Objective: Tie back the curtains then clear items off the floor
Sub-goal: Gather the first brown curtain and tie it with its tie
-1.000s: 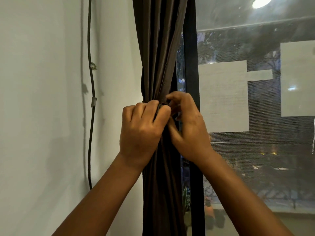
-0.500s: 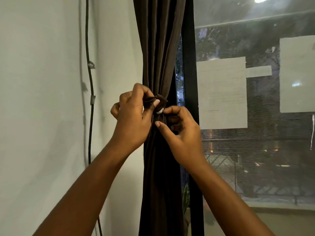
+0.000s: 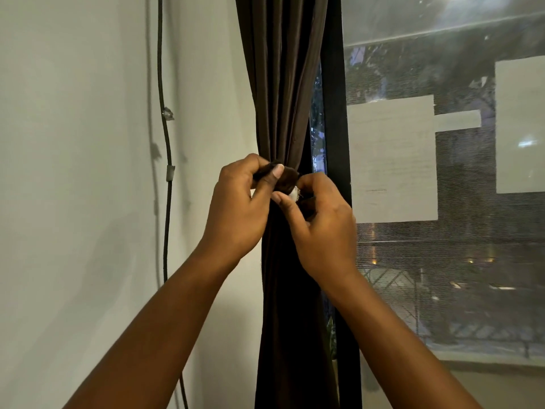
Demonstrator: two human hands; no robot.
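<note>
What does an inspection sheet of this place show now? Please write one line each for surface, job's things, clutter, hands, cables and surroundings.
Surface: the floor is not in view; the pale wall is on the left.
Job's things: the dark brown curtain is gathered into a narrow bunch; a dark tie-back strap with a white patch crosses it at hand height.
Clutter: nothing seen.
Hands: the left hand pinches the strap end; the right hand has its fingers curled at the white patch.
Cables: a dark cable runs down the wall, held by a clip.
Surroundings: black window frame; a meshed window with pale sheets on it; dark outside.
</note>
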